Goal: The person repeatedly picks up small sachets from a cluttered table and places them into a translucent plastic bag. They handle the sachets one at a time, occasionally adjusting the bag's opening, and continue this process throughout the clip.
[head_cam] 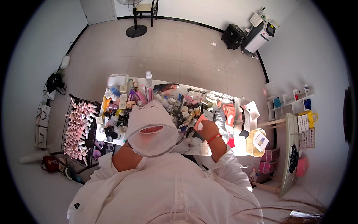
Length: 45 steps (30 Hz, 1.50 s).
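A white cloth drawstring bag [152, 113] with dark lettering hangs open over the table. Inside its mouth lie coral-red flat pieces [151, 129]. My left forearm runs up behind the bag, which hides the hand. To the right of the bag, my right hand [210, 130], with a red cord at the wrist, pinches a flat coral packet [200, 122] with a white shape on it. Similar coral packets [230, 115] lie on the white table [239, 147] beyond this hand, beside dark-and-clear flat packs [219, 119].
Bottles, jars and tubes [170, 102] crowd the tabletop. A wicker basket [253, 149] holding a box stands at the right edge. On the left is a rack of nail polish bottles [79, 128]. A pedestal fan [136, 30] and a wheeled machine [257, 39] stand beyond.
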Motion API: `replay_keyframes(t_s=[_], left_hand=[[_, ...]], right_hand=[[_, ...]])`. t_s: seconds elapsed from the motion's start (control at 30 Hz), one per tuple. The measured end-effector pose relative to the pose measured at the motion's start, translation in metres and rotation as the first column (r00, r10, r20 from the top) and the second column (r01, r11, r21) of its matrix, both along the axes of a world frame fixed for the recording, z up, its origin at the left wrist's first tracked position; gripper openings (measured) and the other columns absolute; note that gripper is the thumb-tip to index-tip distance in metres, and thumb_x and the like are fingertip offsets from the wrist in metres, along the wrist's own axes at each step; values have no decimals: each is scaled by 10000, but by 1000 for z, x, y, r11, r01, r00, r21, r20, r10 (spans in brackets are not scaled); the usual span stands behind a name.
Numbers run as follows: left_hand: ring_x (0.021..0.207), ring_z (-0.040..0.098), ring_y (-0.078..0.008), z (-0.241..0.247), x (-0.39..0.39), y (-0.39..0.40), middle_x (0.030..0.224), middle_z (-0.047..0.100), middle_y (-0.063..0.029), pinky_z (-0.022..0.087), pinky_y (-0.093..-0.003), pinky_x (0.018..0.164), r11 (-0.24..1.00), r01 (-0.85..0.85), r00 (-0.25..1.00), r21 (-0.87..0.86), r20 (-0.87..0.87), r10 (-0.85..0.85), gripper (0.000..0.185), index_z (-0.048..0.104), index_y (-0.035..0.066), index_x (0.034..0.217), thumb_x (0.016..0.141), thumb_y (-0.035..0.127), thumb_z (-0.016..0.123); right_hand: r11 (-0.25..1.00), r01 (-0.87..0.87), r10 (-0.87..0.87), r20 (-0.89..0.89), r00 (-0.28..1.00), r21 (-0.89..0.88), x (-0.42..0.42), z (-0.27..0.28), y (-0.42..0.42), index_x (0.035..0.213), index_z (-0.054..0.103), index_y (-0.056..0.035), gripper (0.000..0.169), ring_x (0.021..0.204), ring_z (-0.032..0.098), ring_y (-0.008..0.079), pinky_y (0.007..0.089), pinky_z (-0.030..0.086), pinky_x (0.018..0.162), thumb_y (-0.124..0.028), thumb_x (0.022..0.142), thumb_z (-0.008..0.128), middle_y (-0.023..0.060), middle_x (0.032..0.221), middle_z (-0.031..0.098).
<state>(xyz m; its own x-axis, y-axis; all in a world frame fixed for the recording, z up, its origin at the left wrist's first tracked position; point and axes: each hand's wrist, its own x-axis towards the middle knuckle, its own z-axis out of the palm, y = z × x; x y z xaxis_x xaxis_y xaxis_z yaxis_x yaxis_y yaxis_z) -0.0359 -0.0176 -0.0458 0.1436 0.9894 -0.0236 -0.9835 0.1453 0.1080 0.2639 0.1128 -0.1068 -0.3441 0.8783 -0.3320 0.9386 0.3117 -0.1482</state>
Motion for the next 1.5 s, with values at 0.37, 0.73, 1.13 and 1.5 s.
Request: replay_keyframes(t_s=[0.37, 0.73, 1.13, 1.5], left_hand=[[1193, 612, -293, -11, 2, 3, 1295, 628, -120, 498, -509, 1030, 998, 54, 998, 17, 13, -54, 487, 525, 92, 1377, 1019, 422, 534], [1185, 625, -304, -11, 9, 14, 1279, 643, -136, 502, -509, 1030, 999, 47, 999, 20, 1, -48, 477, 555, 63, 1344, 1008, 402, 550], [1114, 672, -296, -10, 0, 35, 1226, 674, -165, 552, -477, 972, 981, -193, 980, -30, -51, 191, 416, 608, -1, 1275, 988, 298, 585], [1138, 631, -299, -17, 12, 32, 1253, 638, -158, 460, -405, 1047, 982, -161, 987, -98, -34, 158, 499, 551, 11, 1343, 967, 337, 523]], right_hand=[[998, 20, -20, 14, 1000, 52, 10, -42, -2, 938, 709, -76, 135, 915, 705, 369, 476, 572, 804, -157, 844, 656, 168, 936, 719], [939, 307, -258, -910, 324, -157, 14, 112, 12, 996, 645, 33, 75, 642, 613, 79, 245, 521, 528, -33, 961, 644, 42, 749, 665], [989, 99, -106, -992, -68, -112, -18, 197, -50, 1268, 520, -12, 406, 842, 681, 117, 240, 563, 738, 143, 905, 614, 83, 979, 721], [858, -102, 506, -799, 324, 503, -62, 191, -82, 1199, 609, -63, 504, 912, 632, 236, 360, 480, 784, 128, 740, 693, 88, 1049, 641]])
